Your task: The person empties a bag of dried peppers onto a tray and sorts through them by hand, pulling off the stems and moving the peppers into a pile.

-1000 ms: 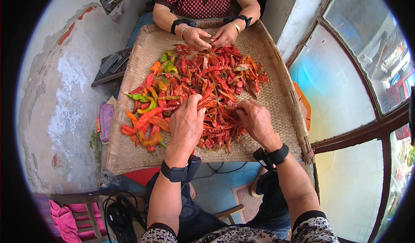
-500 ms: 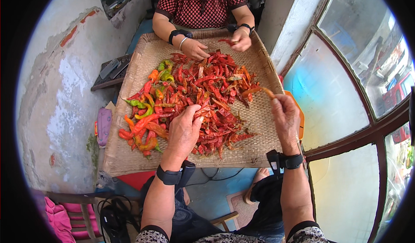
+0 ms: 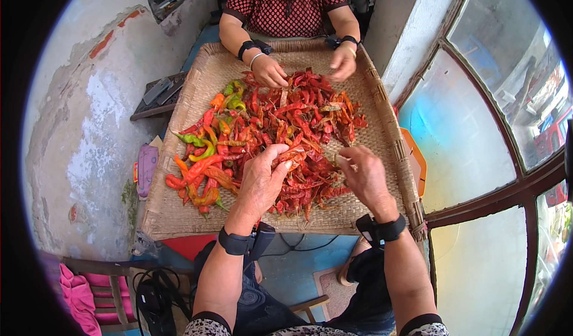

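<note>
A heap of red dried chili peppers (image 3: 298, 118) covers the middle of a square woven tray (image 3: 164, 221). Over the heap's near part, my left hand (image 3: 259, 178) is closed, with a dried orange-red chili pepper (image 3: 293, 154) at its thumb and fingertips. My right hand (image 3: 368, 179) is bent above the tray's right side, thumb and fingers pinched together beside the heap. Something small and pale shows at those fingertips, too small to name. Fresher red, orange and green peppers (image 3: 209, 151) lie along the heap's left side.
Across the tray a person in a patterned top works with both hands (image 3: 270, 71) at the heap's far edge. An orange-rimmed object (image 3: 418, 160) stands beyond the tray's right edge, near framed windows (image 3: 471, 127). A purple case (image 3: 147, 170) lies left, by the wall.
My right hand has moved left and down toward the heap; the orange pepper it held no longer shows there. My left hand keeps its pinch. The other person's right-side hand no longer shows a pepper.
</note>
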Motion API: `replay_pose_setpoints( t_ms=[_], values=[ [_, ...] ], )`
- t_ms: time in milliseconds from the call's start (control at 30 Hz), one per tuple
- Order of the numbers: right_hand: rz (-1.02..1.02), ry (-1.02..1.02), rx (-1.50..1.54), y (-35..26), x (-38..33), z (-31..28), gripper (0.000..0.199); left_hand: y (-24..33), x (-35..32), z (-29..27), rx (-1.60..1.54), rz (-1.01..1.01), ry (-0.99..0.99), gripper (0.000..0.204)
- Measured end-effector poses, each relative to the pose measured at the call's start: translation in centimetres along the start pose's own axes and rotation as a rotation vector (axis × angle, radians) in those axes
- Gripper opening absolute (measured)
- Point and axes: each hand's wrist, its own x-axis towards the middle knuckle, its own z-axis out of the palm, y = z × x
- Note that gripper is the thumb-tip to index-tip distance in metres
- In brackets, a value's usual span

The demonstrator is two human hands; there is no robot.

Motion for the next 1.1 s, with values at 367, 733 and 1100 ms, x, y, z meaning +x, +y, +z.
replay_pose_setpoints(
  t_ms=[367, 733, 1100],
  values=[
    [-0.049, -0.024, -0.096, -1.5, 0.5, 2.9, 0.012, -0.7, -0.5, -0.7, -0.060, 0.049, 0.056, 0.028],
    [-0.092, 0.037, 0.163, -1.6, 0.0, 0.9, 0.010, -0.4, 0.0, -0.3, -0.064, -0.016, 0.092, 0.027],
    [0.275, 0.430, 0.221, 2.7, -0.9, -6.1, 0.015, -0.8, 0.0, 0.2, -0.043, 0.050, 0.089, 0.027]
  ],
)
